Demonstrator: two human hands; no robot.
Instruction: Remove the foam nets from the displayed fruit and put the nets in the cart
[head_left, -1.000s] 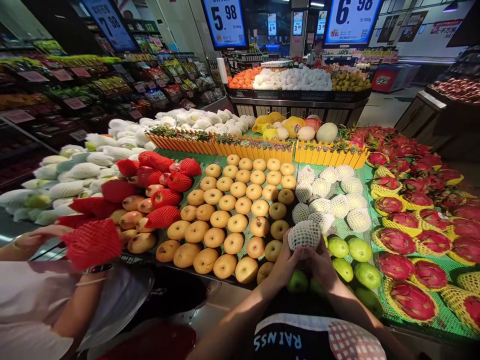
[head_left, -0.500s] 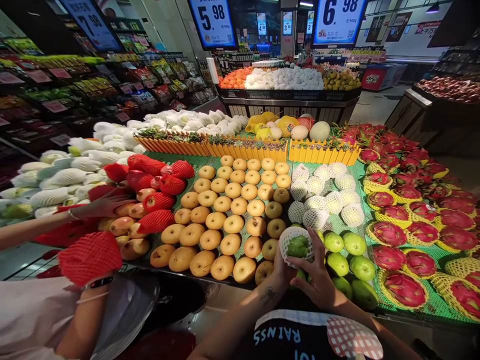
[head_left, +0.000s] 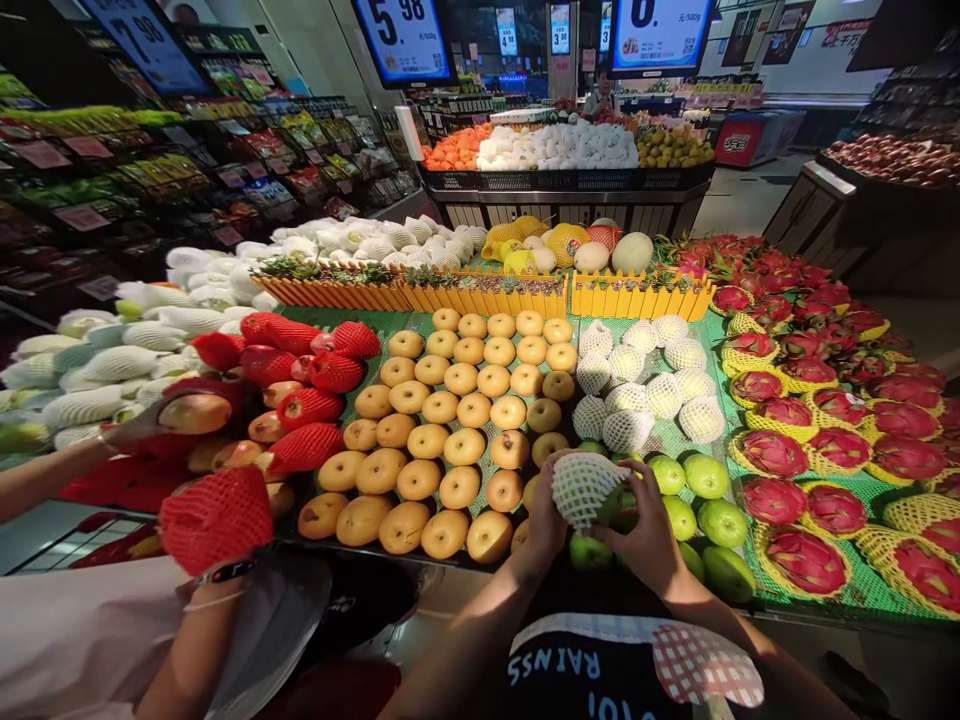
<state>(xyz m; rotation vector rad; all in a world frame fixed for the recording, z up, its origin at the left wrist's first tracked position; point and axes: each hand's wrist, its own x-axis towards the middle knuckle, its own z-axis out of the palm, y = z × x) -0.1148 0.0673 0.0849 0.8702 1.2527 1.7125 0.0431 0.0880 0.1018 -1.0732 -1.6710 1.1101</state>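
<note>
Between my hands, above the front edge of the stand, is a green guava (head_left: 616,512) partly covered by a white foam net (head_left: 586,488). My left hand (head_left: 549,515) is closed round the net's left side. On the right, my right hand (head_left: 646,520) grips the fruit and the net's lower edge, thumb and fingers bent. The net hides much of the fruit. Bare green guavas (head_left: 706,478) lie just right of my hands, and several netted ones (head_left: 664,396) sit behind them. Rows of round brown pears (head_left: 458,487) lie to the left.
At left, another person's hand (head_left: 196,408) holds a pomegranate; their other hand is inside a red foam net (head_left: 216,515). Dragon fruits (head_left: 802,560) in yellow nets fill the right side. A low orange fence (head_left: 637,298) runs behind the fruit, and price screens (head_left: 405,40) hang above.
The net has turned from facing me with the fruit showing in its opening to lying over the fruit's left and top. My right hand has shifted right. The other person has lifted a pomegranate.
</note>
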